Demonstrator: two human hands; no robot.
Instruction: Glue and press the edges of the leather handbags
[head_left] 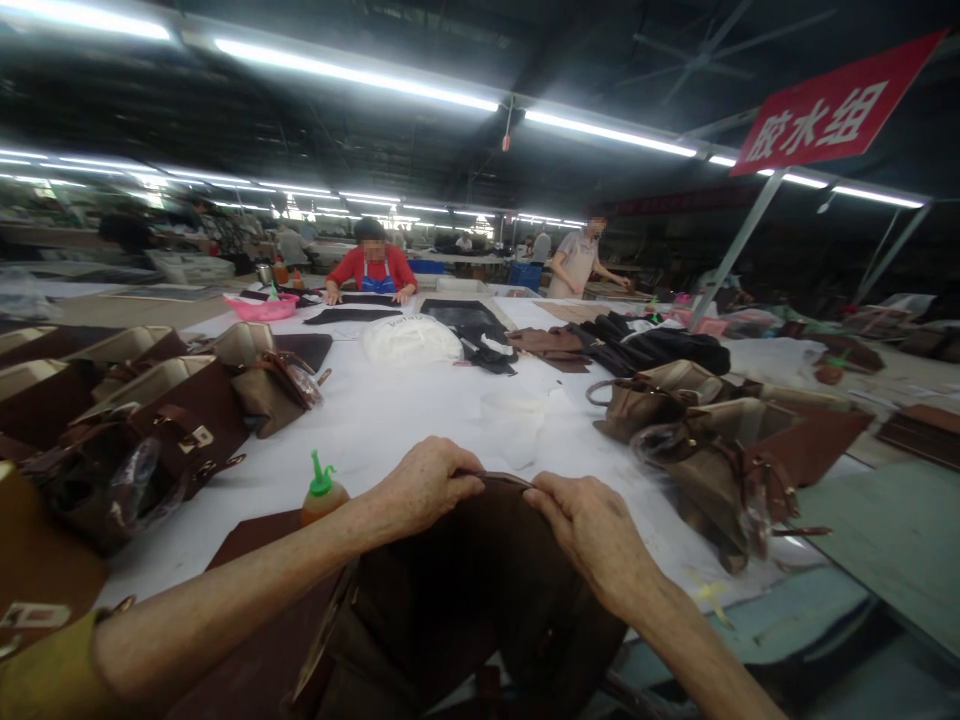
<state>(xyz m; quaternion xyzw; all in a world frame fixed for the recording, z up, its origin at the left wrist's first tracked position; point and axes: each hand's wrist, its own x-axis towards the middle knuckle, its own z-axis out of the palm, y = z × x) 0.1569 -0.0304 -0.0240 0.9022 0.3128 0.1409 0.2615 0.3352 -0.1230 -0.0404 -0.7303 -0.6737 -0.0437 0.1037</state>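
A dark brown handbag (480, 590) stands in front of me, its mouth facing me and its inside in shadow. My left hand (431, 485) pinches the far rim between thumb and fingers. A short way to the right, my right hand (589, 530) grips the same rim, so the edge between the two hands is held up in a curve. Behind my left forearm stands a glue bottle (324, 490) with a green nozzle and amber contents, partly hidden. A flat dark red-brown panel (247, 545) lies under that forearm.
Several brown handbags (172, 410) crowd the left side; more bags (720, 450) stand at right. A white bundle (412, 340), pink basin (262, 305) and dark pieces (652, 340) lie farther back on the white-covered table (360, 400). A person in red (371, 262) leans over the far end.
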